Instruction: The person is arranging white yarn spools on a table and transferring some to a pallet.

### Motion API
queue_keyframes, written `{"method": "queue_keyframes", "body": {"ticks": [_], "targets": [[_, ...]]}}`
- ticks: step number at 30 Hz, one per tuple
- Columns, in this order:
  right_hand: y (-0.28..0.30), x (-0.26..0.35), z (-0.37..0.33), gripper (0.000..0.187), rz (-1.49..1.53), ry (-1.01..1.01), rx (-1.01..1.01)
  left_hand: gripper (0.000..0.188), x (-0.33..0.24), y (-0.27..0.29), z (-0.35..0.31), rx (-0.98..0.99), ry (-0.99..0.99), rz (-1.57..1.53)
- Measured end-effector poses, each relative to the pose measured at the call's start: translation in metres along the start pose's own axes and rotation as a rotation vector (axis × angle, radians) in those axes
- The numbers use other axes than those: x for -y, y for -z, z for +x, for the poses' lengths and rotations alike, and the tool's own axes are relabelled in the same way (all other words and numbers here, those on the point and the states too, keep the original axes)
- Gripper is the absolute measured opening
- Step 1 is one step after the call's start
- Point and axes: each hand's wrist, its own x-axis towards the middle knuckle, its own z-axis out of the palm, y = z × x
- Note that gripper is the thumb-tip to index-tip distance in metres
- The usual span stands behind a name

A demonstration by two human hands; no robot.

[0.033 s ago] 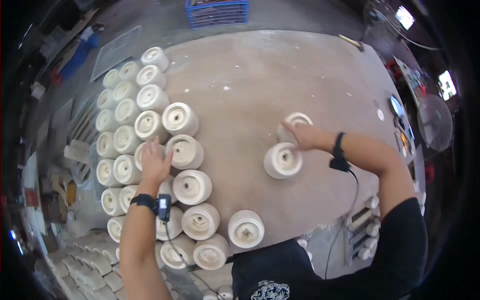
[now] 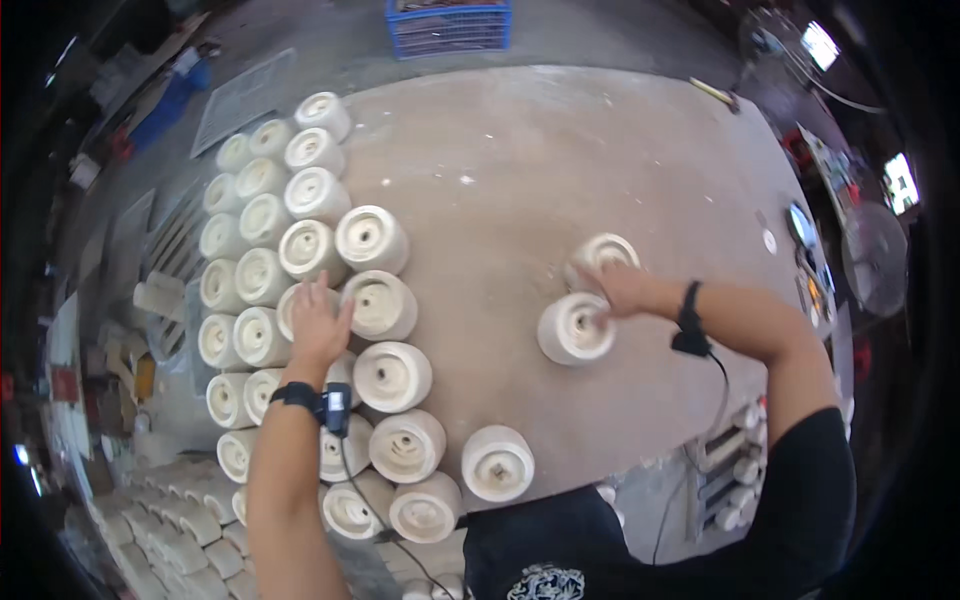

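Off-white, squat round blocks with recessed tops and a small central hole, perhaps plaster moulds, stand in rows on the left. My left hand (image 2: 317, 325) lies over one in the second row from the right, its fingers spread and nearly flat, beside a neighbouring block (image 2: 381, 305). To the right, two more blocks stand close together, a far one (image 2: 607, 250) and a near one (image 2: 577, 330). My right hand (image 2: 615, 290) reaches between them. Its forefinger is stretched along the far block and its thumb rests by the near one's rim; the other fingers are partly hidden.
A brown tabletop (image 2: 500, 180) bears the blocks; a single block (image 2: 498, 463) stands by its near edge. At the far right corner lies a hammer (image 2: 715, 94). Beyond are a blue crate (image 2: 450, 28) and a fan (image 2: 873, 255). Cables hang from both wrist straps.
The whole view has shifted slightly to the right. Both hands stay at the same blocks, and I see no block taken up or let go.
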Motion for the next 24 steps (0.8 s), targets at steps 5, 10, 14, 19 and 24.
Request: {"method": "queue_keyframes", "body": {"ticks": [5,10,14,19,24], "targets": [[-0.024,-0.008,-0.015,0.054,0.029,-0.069,-0.03,0.075,0.018,-0.029,0.01,-0.079,0.044,0.087],[-0.011,-0.023,0.002,0.039,0.044,0.07,-0.107,0.072,0.076,-0.029,-0.003,-0.097,0.012,0.092],[0.031,-0.031,0.037,0.032,0.088,0.079,-0.127,0.069,0.077,-0.026,-0.009,-0.075,0.054,-0.047],[0.129,0.021,0.119,0.026,0.121,0.1,-0.292,0.068,0.078,-0.023,-0.009,-0.102,0.076,-0.031],[0.183,0.08,0.22,0.027,0.089,0.051,-0.641,0.069,0.081,-0.023,-0.008,-0.108,0.08,-0.056]]}}
